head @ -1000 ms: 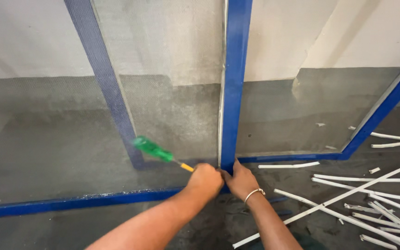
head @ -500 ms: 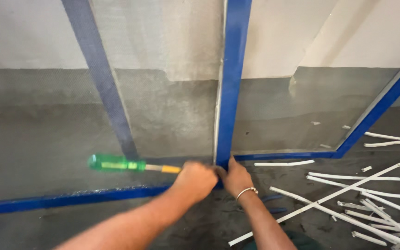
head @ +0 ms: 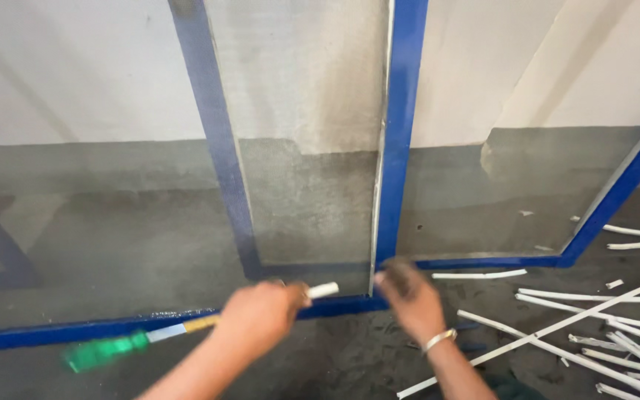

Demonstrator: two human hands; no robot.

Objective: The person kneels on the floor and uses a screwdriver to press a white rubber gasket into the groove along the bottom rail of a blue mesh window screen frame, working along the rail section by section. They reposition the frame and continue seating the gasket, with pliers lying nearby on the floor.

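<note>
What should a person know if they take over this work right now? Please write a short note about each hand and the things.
Left hand: closed on a screwdriver with a green handle, handle pointing left, low along the bottom rail of the blue frame. A short white piece shows at its fingers.
Right hand: fingers at the foot of the blue upright bar, where a thin white strip runs up along the mesh edge; its grip is blurred.
Done: many loose white strips lie on the floor to the right.
Left: the strip beside the upright is in place higher up.
</note>
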